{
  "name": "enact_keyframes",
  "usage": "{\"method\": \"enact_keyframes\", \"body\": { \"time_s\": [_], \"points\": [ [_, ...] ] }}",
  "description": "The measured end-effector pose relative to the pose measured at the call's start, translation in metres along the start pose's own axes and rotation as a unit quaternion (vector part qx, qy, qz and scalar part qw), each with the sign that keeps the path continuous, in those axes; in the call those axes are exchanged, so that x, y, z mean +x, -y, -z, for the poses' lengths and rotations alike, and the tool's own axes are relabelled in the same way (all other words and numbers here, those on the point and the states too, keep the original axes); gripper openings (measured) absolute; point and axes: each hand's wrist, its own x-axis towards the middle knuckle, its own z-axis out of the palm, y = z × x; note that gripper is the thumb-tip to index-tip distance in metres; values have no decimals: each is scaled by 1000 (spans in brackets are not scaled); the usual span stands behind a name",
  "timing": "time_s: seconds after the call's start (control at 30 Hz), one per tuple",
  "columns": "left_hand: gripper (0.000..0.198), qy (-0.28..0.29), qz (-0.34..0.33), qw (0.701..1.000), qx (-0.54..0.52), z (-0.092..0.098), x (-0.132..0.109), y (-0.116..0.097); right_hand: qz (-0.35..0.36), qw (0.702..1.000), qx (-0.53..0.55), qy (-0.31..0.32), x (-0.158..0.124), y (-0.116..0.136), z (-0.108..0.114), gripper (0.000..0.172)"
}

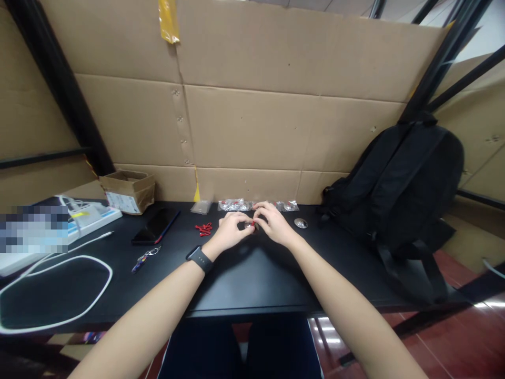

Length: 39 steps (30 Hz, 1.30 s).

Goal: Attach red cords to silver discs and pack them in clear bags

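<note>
Close together at the middle of the table, my left hand and my right hand pinch a small shiny metal disc with a bit of red cord at it. The fingers partly cover both, so how the cord sits on the disc cannot be made out. A similar round metal disc lies to the right of my right hand. Left of my left hand is a loose bunch of red cords. Behind my hands, several clear packets with shiny round pieces and red bits lie in a row.
The black table backs onto a cardboard wall. A black backpack stands at right. On the left are a phone, a keyring, a small cardboard box, a white cable and a power strip. Clear bags lie behind.
</note>
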Motion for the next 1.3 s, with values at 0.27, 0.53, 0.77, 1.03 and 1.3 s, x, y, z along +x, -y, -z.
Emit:
{"method": "enact_keyframes", "body": {
  "time_s": [0.27,0.53,0.77,1.03,1.3],
  "points": [
    [21,49,48,993,99,0,-4,0,4,998,-11,62,-3,-7,-4,9],
    [24,-2,25,989,142,13,3,14,-37,994,-84,58,-6,-27,-4,10],
    [19,38,133,954,267,99,-1,77,-110,976,-180,55,-11,-57,0,9],
    [23,203,159,958,123,116,-11,91,-192,957,-199,83,-15,-86,32,17],
    [13,198,235,921,240,101,-8,78,-362,907,-140,160,-62,-127,106,68]
  ]
}}
